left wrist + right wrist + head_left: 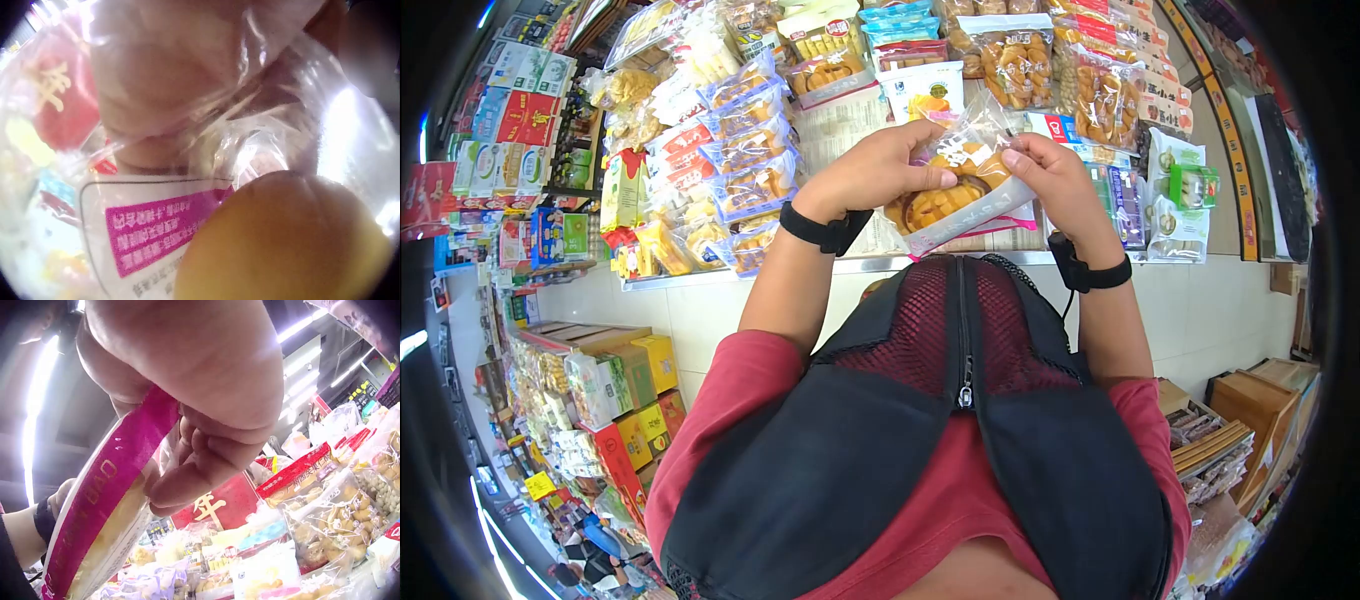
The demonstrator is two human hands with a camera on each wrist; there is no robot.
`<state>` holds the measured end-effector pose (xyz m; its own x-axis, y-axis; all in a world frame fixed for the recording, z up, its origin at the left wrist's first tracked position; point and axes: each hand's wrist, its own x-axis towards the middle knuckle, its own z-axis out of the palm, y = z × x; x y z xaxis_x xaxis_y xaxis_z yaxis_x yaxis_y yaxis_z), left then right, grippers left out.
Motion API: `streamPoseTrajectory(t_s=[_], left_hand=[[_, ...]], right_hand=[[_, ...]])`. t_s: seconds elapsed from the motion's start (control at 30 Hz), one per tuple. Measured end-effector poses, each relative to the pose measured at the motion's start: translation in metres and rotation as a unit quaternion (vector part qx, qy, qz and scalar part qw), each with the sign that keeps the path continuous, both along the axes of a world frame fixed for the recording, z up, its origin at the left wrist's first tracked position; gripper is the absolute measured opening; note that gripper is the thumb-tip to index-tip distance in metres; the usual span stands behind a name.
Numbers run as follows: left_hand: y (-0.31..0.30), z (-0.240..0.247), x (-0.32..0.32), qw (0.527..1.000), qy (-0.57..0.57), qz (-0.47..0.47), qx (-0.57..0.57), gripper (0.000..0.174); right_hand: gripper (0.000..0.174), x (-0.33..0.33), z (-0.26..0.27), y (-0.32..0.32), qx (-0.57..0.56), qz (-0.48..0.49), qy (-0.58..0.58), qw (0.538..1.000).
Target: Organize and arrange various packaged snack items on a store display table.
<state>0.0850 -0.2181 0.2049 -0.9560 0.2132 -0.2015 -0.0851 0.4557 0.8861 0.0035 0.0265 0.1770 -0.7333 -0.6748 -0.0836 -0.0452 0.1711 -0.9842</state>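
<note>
A clear bag of yellow-brown pastries [960, 190] with a magenta edge is held between both hands, tilted above the front of the display. My left hand [875, 170] grips its left side, the thumb lying over the front. At the upper right, my right hand [1060, 185] pinches the clear plastic between thumb and fingers. Close up in the left wrist view are crinkled plastic and a white label [150, 231] with a magenta panel. The right wrist view has my right hand [200, 406] curled at the bag's magenta strip [115, 494].
Packaged snacks cover the display: stacked bags with lilac edges [750, 160] at left, bags of brown twists [1012, 65] at the back, and a green-and-white pack [1178, 210] at right. Gift boxes [640, 420] stand behind on the left, wooden crates [1250, 410] on the right.
</note>
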Motion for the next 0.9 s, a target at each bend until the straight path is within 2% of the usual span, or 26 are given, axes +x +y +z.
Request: streamPoseTrajectory(t_s=[0.13,0.2,0.33,0.47,0.63,0.77,0.87,0.9], left_hand=[[-0.003,-0.007,0.0,1.0,0.0,0.003,0.009,0.057],[-0.002,-0.003,0.0,1.0,-0.008,0.0,0.021,0.058],[-0.003,-0.01,-0.005,0.997,-0.009,-0.014,0.075,0.06],[0.002,0.001,-0.006,0.998,-0.033,0.001,0.053,0.06],[-0.005,-0.019,-0.009,0.997,0.024,0.003,0.079,0.061],[-0.018,-0.019,-0.005,0.994,-0.002,0.035,0.108,0.058],[-0.028,-0.013,-0.001,0.996,-0.034,0.051,0.069,0.055],[-0.03,-0.013,0.0,0.993,-0.035,0.056,0.099,0.055]], right_hand=[[0.03,0.002,0.001,0.001,0.012,0.002,0.033,0.999],[0.03,0.004,-0.001,0.0,-0.042,-0.048,-0.025,0.998],[0.029,0.009,0.005,0.001,-0.046,-0.06,-0.03,0.997],[0.028,0.011,0.0,0.001,-0.102,-0.097,-0.071,0.987],[0.027,0.012,-0.016,0.004,-0.13,-0.121,-0.088,0.98],[0.024,0.012,-0.02,0.009,-0.184,-0.172,-0.124,0.96],[0.024,0.01,-0.019,0.016,-0.213,-0.203,-0.143,0.945],[0.023,0.009,-0.018,0.018,-0.23,-0.217,-0.158,0.935]])
